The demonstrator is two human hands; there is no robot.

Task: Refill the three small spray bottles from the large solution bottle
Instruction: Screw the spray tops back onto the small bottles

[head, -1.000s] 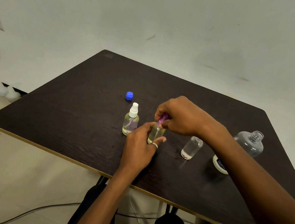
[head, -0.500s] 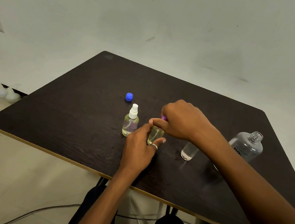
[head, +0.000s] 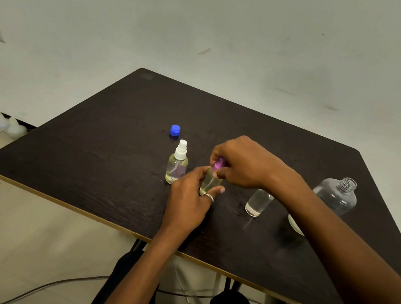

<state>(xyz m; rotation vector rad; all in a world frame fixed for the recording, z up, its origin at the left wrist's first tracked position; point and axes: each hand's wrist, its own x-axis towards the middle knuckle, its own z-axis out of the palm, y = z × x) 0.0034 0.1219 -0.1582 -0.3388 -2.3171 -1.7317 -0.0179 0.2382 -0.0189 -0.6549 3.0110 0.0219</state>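
1. Blue was the colour of the little cap (head: 175, 130) that lay on the dark wood table (head: 85, 158), on the left and farther back than the bottles.
2. Just in front of it stood a small bottle with a white spray top (head: 177, 166), and it had yellowish liquid inside.
3. Next came the left hand (head: 186, 200), with a ring on one finger. Its fingers were curled round the middle small bottle (head: 208, 184) and held it upright on the table.
4. The right hand (head: 243, 162) was over that bottle and pinched its purple top (head: 218, 166) between thumb and fingers.
5. To the right stood a third small bottle (head: 258, 202), which was clear. Its top was hidden behind the right arm.
6. Farthest right stood the big bottle (head: 336, 196), clear, with its neck open. The arm hid part of it.
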